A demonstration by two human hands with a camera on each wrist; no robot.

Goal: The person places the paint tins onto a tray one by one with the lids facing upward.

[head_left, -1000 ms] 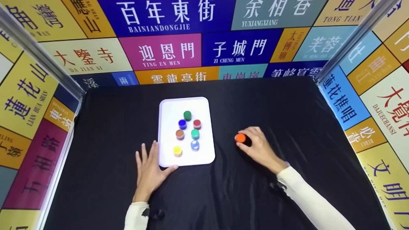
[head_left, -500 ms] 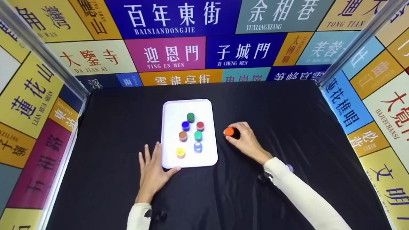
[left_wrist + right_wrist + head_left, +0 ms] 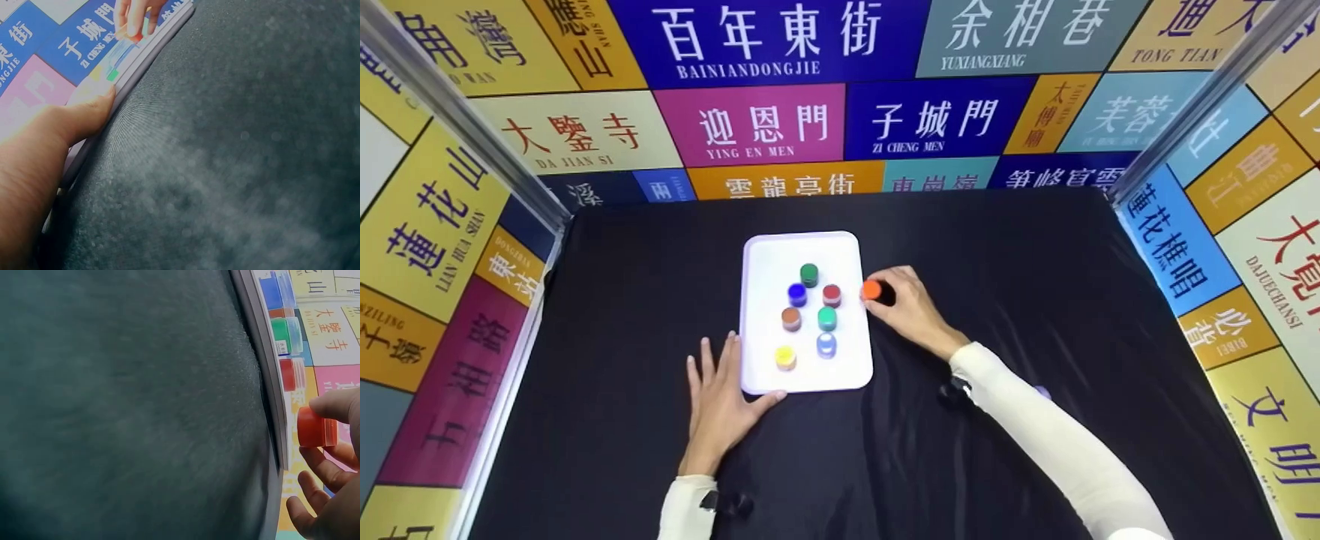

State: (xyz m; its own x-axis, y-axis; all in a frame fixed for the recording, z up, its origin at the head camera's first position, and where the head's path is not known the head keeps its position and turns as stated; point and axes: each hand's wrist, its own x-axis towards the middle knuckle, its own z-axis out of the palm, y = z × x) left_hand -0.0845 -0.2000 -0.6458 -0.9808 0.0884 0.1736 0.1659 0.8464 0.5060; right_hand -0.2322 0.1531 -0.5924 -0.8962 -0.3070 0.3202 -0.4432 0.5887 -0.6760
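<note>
My right hand [image 3: 911,309] pinches a small orange paint jar [image 3: 871,289] between thumb and fingers, right at the white tray's [image 3: 761,259] right edge. In the right wrist view, the held jar [image 3: 311,427] appears beyond the tray's rim, its other fingers spread below. My left hand [image 3: 720,416] lies at the tray's lower left corner, fingers extended along the left side and thumb on the front rim. On the tray stand several paint jars: dark green [image 3: 808,275], blue [image 3: 797,294], red [image 3: 831,295], brown [image 3: 790,319], light green [image 3: 827,318], yellow [image 3: 785,358] and pale blue [image 3: 826,345].
A black cloth [image 3: 1005,262] covers the table under the tray. Panels with street-name signs [image 3: 765,124] enclose the back and both sides, with clear corner posts [image 3: 1192,97]. A small purplish object [image 3: 1042,391] shows beside the right sleeve.
My right hand has carried the orange paint jar leftward and away from me, up to the tray's edge. The left hand stays at the tray's corner; the head view has shifted slightly.
</note>
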